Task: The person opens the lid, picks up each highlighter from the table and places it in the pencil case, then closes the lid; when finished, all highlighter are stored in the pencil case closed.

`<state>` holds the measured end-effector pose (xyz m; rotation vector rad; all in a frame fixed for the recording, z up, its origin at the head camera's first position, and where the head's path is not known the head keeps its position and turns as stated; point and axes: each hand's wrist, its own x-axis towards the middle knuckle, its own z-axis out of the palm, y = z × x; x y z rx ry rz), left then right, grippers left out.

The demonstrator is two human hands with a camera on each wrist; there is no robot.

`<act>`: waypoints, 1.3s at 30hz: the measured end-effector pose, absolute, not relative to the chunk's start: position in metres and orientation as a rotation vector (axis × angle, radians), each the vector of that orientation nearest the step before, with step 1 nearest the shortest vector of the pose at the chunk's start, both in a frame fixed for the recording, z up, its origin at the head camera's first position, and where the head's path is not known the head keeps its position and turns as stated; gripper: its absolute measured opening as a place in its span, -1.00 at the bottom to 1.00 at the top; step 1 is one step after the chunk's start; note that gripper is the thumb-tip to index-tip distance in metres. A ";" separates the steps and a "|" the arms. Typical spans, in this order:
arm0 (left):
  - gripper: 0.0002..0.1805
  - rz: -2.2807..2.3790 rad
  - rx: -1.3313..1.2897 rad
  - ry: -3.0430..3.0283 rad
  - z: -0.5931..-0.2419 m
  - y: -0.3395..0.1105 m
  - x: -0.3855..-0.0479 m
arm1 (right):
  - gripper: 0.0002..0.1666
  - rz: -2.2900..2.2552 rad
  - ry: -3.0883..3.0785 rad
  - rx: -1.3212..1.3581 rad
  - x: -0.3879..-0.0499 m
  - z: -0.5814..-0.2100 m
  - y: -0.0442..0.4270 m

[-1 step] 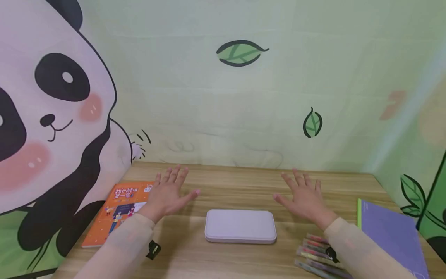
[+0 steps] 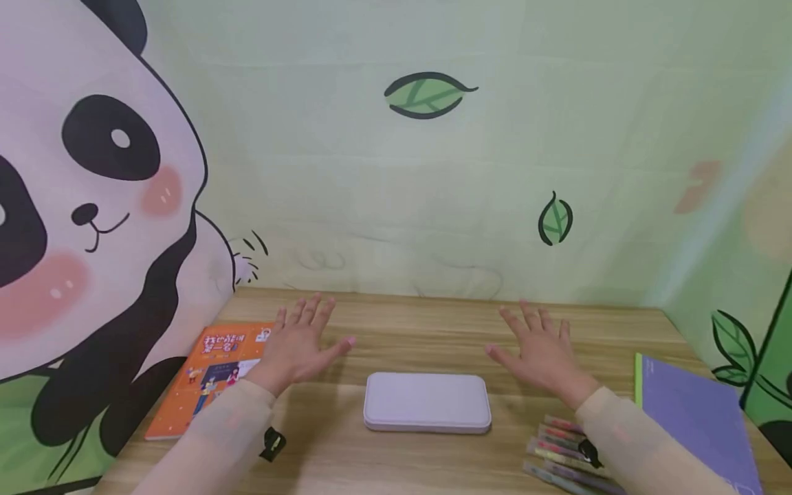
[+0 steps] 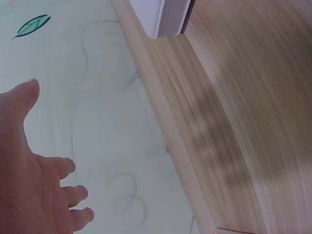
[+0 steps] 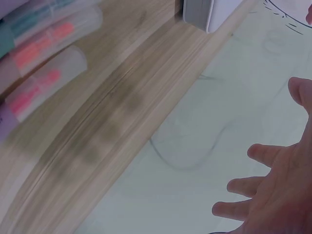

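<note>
Both hands hover over the table with fingers spread, holding nothing. In the head view the left hand [image 2: 300, 347] is beside the right edge of an orange book [image 2: 198, 371], its sleeve covering part of the cover. The right hand [image 2: 541, 354] is above and to the right of a closed white case [image 2: 427, 403], which lies flat between the two arms. Several markers [image 2: 559, 447] lie near the right sleeve, partly hidden by it. In the wrist views the left palm [image 3: 34, 190] and right palm [image 4: 282, 180] show, with a case corner [image 4: 197, 13] beyond.
A purple notebook [image 2: 693, 419] with a green spine lies at the table's right side. The wooden table [image 2: 396, 330] ends at a pale green backdrop [image 2: 346, 172] printed with leaves and a large panda [image 2: 124, 227] at the left. Small black tags hang by both sleeves.
</note>
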<state>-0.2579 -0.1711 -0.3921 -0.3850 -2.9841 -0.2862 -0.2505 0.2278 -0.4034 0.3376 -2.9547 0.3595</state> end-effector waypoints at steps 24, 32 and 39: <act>0.05 -0.377 -0.419 -2.966 -0.395 -0.169 -0.254 | -0.03 0.413 -2.899 0.409 -0.243 -0.400 0.221; -0.02 -0.542 -0.523 -2.856 -0.393 -0.161 -0.251 | -0.16 0.571 -2.796 0.518 -0.240 -0.398 0.206; -0.08 -0.627 -0.584 -2.846 -0.389 -0.148 -0.241 | -0.18 0.541 -2.808 0.569 -0.230 -0.394 0.192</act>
